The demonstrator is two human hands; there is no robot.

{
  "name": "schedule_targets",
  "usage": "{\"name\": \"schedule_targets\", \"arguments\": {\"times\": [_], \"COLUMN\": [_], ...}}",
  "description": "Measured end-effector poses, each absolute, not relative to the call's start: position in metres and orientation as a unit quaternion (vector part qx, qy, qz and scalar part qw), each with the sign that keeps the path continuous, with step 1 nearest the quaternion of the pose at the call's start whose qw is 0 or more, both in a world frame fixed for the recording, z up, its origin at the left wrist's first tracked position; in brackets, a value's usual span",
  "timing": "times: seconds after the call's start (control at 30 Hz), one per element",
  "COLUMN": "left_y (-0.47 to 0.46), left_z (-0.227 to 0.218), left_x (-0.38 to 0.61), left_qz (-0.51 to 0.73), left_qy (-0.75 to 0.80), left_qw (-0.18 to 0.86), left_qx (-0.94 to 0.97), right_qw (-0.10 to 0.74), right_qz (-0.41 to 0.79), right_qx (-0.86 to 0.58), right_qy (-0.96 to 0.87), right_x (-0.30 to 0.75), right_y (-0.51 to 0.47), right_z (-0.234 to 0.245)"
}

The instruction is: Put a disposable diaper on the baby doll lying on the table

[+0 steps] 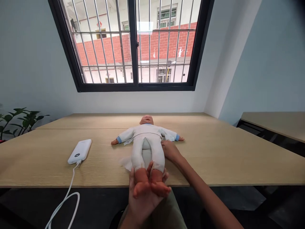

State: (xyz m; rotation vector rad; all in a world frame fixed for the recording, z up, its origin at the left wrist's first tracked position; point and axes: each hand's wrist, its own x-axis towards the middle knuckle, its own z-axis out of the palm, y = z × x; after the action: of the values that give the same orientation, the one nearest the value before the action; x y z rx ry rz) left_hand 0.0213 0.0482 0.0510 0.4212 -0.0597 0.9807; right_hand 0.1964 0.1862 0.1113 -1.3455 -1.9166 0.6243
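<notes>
My left hand grips the ankles of a baby doll, lifting its legs off the surface. My open right hand rests against its hip, steadying it; a crumpled white tissue pokes out underneath.

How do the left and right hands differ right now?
The left hand holds up the doll's bare feet at the near edge of the table, while the right hand rests flat beside the doll's hip, farther up the table. The left's fingers stand between the ankles; the right's lie toward the doll. Both hands are bare.
</notes>
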Motion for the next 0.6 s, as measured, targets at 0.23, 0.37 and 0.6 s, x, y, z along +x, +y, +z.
{"name": "schedule_targets", "arguments": {"times": [0.23, 0.37, 0.6], "left_y": [0.018, 0.004, 0.003], "left_z": [0.036, 0.025, 0.019], "left_x": [0.016, 0.015, -0.001], "left_qz": [0.444, 0.437, 0.415], "left_qy": [0.000, 0.052, 0.136], "left_qw": [0.884, 0.889, 0.887], "left_qx": [0.145, 0.125, 0.150], "right_qw": [0.443, 0.352, 0.222], "right_qz": [0.152, 0.138, 0.035], "right_qx": [-0.371, -0.283, -0.312], "right_qy": [-0.802, -0.881, -0.923], "right_x": [0.175, 0.156, 0.166], "right_y": [0.105, 0.069, 0.074], "right_z": [0.120, 0.122, 0.111]}}
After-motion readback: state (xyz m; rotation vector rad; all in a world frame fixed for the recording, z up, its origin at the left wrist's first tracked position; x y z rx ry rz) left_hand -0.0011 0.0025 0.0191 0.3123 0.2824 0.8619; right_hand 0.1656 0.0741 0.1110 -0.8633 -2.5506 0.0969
